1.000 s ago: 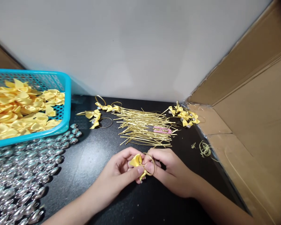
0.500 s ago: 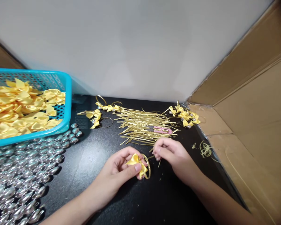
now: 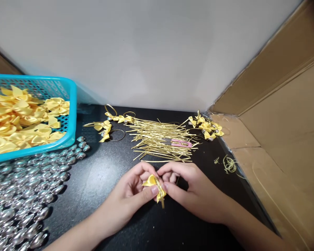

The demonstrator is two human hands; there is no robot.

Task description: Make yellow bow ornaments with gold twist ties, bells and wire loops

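Observation:
Near the front middle of the table, my left hand (image 3: 136, 190) is closed with thumb and fingers on a yellow satin ribbon bow (image 3: 149, 181). A thin gold ring (image 3: 162, 201) stands on edge against the bow, its loop pointing down. My right hand (image 3: 184, 184) is closed beside it, thumb and forefinger tips meeting the bow's right side. A short bit of gold twist tie (image 3: 177, 180) shows under the right fingers; most of it is hidden. Just beyond both hands lies a spread of loose gold twist ties (image 3: 157, 137).
A turquoise basket (image 3: 72, 115) of yellow bows stands at left, with many silver beads (image 3: 23, 195) before it. Finished-looking bows with rings (image 3: 103, 127) lie back left, more bows (image 3: 206, 129) back right. A pink clip-like piece (image 3: 181, 143) rests on the ties. Tangled thread (image 3: 229, 164) lies right, by cardboard (image 3: 282, 139).
My right hand has moved left from the edge of the twist ties to the bow, bringing its fingertips against it. The gold ring has turned more edge-on.

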